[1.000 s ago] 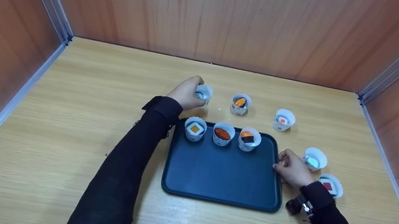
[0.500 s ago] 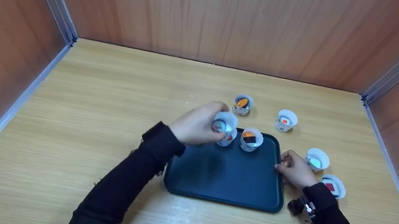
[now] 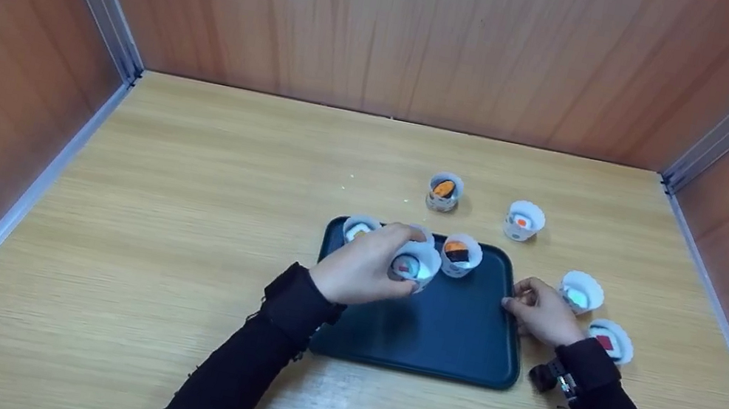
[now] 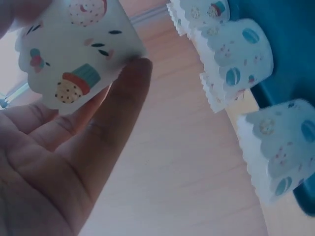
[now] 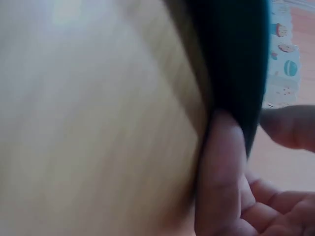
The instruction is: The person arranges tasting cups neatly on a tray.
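Note:
My left hand (image 3: 361,268) holds a white paper baking cup (image 3: 427,264) above the dark blue tray (image 3: 461,334). Cupcake and leaf prints show on that cup's wall in the left wrist view, and a small round piece lies inside it. My right hand (image 3: 544,315) pinches the tray's right rim (image 5: 236,64) between thumb and fingers. Along the tray's far edge stand a cup with a white and yellow piece (image 3: 359,224), a cup mostly hidden behind the left hand (image 3: 427,233), and a cup with an orange and black piece (image 3: 473,257).
Beyond the tray stand a cup with an orange piece (image 3: 441,202) and another with a white and red piece (image 3: 520,233). Two more cups, one greenish inside (image 3: 583,281) and one with a dark red square (image 3: 621,341), are beside the right hand. Wooden walls (image 3: 395,30) enclose the table.
My left hand has brought the cup from behind the tray to the right and nearer, over the tray. My right hand has stayed on the tray's rim.

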Demonstrator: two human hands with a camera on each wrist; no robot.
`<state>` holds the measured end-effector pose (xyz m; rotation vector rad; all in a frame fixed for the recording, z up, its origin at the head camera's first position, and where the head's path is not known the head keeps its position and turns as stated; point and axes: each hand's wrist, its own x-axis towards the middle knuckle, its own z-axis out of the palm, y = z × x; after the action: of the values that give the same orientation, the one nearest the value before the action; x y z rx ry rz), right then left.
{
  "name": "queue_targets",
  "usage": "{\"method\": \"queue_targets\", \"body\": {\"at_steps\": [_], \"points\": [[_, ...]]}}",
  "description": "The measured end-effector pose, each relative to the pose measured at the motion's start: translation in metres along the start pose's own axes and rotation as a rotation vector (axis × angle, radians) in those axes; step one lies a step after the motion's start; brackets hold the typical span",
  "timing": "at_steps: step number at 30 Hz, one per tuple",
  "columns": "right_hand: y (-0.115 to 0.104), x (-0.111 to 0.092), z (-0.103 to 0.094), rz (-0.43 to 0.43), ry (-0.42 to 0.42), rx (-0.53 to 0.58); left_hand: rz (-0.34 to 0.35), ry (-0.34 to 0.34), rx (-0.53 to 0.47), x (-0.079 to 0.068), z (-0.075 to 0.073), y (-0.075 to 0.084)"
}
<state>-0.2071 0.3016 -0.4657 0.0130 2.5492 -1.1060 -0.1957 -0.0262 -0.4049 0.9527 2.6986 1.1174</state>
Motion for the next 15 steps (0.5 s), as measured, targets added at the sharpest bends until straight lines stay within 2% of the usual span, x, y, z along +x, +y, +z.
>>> {"method": "queue_targets", "body": {"at_steps": [3,6,9,12,15], "points": [[-0.006,-0.003,-0.004,-0.055,0.053,-0.073,0.000,-0.004,-0.014,-0.001,-0.001,0.001],[-0.016,-0.005,-0.006,-0.161,0.167,-0.133,0.003,0.005,-0.019,-0.002,-0.002,0.002],[-0.031,-0.009,-0.006,-0.289,0.257,-0.101,0.018,0.013,-0.017,-0.003,-0.003,0.004],[-0.047,-0.015,-0.001,-0.411,0.240,0.031,0.033,0.015,-0.019,-0.005,-0.003,0.005],[-0.062,-0.021,0.010,-0.522,0.145,0.165,0.034,0.017,-0.022,-0.007,-0.003,0.006]]}}
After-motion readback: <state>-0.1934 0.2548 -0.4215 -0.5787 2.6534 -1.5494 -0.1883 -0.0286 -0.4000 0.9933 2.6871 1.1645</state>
